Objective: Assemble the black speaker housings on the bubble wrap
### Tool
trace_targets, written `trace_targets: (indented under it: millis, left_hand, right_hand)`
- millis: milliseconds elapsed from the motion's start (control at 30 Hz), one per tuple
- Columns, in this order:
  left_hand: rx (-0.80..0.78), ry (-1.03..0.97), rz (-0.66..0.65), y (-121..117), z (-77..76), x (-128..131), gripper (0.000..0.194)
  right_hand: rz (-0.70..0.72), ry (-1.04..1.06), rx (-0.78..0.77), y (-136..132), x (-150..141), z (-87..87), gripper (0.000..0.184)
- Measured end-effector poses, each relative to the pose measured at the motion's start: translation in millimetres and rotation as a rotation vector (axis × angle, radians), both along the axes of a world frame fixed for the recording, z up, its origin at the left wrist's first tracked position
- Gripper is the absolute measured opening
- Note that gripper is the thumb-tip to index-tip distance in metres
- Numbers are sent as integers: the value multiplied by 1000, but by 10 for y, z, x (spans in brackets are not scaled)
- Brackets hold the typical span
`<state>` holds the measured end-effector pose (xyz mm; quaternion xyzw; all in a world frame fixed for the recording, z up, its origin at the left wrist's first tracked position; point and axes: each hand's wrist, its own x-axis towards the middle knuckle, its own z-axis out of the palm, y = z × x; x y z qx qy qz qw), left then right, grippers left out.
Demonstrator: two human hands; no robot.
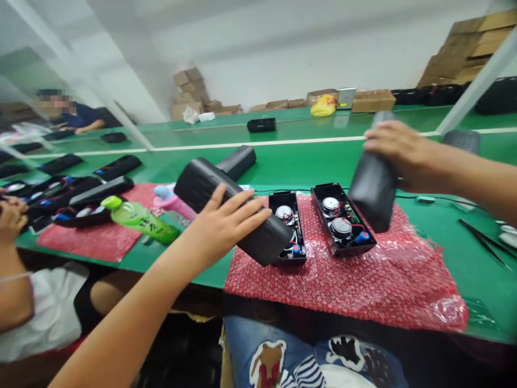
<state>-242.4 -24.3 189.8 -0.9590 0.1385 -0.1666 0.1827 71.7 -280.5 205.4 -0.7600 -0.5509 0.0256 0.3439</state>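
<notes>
Tilted covers (258, 242) (374, 188), held above the desk, could slip from a one-sided grip onto the open speakers (341, 229) at centre; careless lowering could pinch wires (294, 235). Left hand (220, 221): fingers spread, gripping; right hand (393, 145): curled round its cover. Wall (283, 59), 12 o'clock; green desk (291, 164) below; red wrap (343, 285) under speakers; tweezers (472, 229), 3 o'clock.
</notes>
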Motion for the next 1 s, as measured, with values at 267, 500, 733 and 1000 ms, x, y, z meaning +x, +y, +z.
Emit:
trace_targets:
  millis: [267,500,733,1000]
  left_hand:
    - [42,311,-113,-141,-404,706,49]
    - [24,496,-57,-287,-472,806,47]
    - [-242,608,209,-292,-506,774,73]
    - [-862,390,794,-577,-700,1039,95]
  right_hand:
    - [609,-101,-154,261,192,-762,50]
    - [596,-643,-369,408,151,-1003,63]
    - [-174,-314,-603,446,-352,-922,45]
    - [-472,-186,-675,723,-708,-935,89]
